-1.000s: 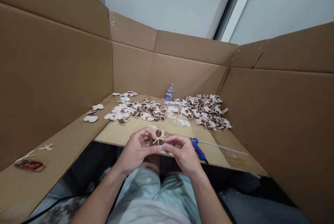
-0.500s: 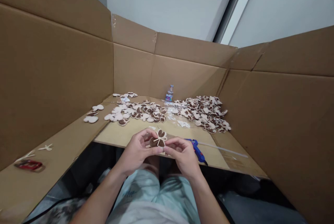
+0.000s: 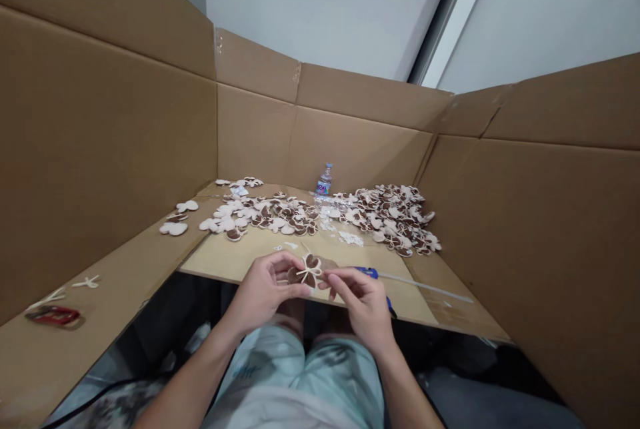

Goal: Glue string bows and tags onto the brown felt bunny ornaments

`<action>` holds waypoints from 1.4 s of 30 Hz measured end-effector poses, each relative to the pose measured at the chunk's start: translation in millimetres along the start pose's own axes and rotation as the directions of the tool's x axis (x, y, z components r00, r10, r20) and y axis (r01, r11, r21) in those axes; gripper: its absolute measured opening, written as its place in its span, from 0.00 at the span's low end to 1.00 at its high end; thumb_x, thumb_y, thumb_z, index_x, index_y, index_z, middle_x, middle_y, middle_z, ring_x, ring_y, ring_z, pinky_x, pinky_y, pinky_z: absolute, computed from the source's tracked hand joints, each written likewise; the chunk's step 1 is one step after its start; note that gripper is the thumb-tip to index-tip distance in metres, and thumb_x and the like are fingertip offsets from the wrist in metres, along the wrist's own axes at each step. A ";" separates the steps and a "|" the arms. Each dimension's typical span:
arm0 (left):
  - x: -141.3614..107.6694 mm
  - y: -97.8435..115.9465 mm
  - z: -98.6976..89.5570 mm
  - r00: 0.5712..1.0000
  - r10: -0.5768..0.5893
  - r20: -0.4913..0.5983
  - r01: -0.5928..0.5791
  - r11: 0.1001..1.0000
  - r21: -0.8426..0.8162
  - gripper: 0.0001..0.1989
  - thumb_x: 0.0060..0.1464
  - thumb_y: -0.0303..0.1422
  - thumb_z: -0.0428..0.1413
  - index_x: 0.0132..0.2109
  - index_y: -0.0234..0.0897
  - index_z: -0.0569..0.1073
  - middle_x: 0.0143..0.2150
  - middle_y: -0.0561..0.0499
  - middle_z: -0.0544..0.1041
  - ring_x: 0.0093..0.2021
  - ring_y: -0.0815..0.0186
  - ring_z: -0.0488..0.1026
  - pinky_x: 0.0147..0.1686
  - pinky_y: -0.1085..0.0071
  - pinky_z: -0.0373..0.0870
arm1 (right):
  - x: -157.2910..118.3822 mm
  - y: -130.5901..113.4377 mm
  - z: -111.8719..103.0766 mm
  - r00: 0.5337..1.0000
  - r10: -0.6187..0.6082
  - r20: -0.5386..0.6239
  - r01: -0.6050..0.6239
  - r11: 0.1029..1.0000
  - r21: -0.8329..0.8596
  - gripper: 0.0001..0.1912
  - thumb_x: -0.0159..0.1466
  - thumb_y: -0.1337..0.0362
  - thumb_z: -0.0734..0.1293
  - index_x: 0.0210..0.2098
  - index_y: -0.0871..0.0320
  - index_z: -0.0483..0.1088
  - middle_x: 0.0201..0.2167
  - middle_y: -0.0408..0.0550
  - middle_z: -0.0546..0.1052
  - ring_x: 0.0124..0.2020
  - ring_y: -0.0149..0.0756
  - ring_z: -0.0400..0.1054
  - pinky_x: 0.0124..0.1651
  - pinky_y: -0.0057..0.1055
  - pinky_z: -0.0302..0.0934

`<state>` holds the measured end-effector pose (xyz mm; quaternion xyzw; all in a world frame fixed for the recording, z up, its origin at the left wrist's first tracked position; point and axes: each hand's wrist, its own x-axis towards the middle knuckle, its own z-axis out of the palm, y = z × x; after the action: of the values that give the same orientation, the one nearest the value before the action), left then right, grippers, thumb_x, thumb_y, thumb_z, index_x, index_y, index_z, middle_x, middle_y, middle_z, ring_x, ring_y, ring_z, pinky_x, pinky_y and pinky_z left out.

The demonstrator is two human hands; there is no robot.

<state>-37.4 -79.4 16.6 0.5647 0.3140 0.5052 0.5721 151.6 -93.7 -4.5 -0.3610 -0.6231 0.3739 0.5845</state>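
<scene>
1. While the left hand (image 3: 265, 285) is curling in from the left, its thumb and fingers are pinching a brown-and-cream mouse-ear cutout (image 3: 309, 272) and holding it tilted up, just above a light wooden board (image 3: 225, 259).
2. The right hand (image 3: 357, 302) is pressing its thumb and forefinger together on the end of a cream cord (image 3: 309, 271), just right of the cutout, while its other fingers are curling loosely inward. The cord is crossing the front of the cutout in a bow.
3. A blue hot glue gun (image 3: 373, 273) is lying on the board, partly hidden behind the right hand, with a white glue stick (image 3: 425, 289) lying just to its right.
4. Beyond the hands, a heap of matching cutouts (image 3: 395, 219) is lying on the right and a looser spread of cutouts (image 3: 265, 212) on the left, with a plastic water bottle (image 3: 325, 181) standing behind and between them.
5. Brown cardboard walls (image 3: 115, 115) are rising around the board, and a red object (image 3: 54, 315) and small cream bows (image 3: 86, 281) are lying on a cardboard ledge (image 3: 115, 255) at the left.
</scene>
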 end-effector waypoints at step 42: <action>8.2 18.7 -47.5 0.713 0.215 -0.668 -0.218 0.973 0.080 0.17 0.47 0.44 0.63 0.37 0.33 0.79 0.32 0.47 0.82 0.30 0.65 0.78 0.28 0.74 0.73 | 4.1 -12.0 -50.2 0.931 -0.181 0.317 0.323 0.814 -0.482 0.06 0.65 0.66 0.64 0.32 0.55 0.73 0.44 0.53 0.80 0.47 0.41 0.75 0.46 0.35 0.70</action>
<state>-83.3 -58.9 28.4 0.3758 0.4295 0.7388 0.3584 201.3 -93.4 10.0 -0.3693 -0.8141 0.1508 0.4221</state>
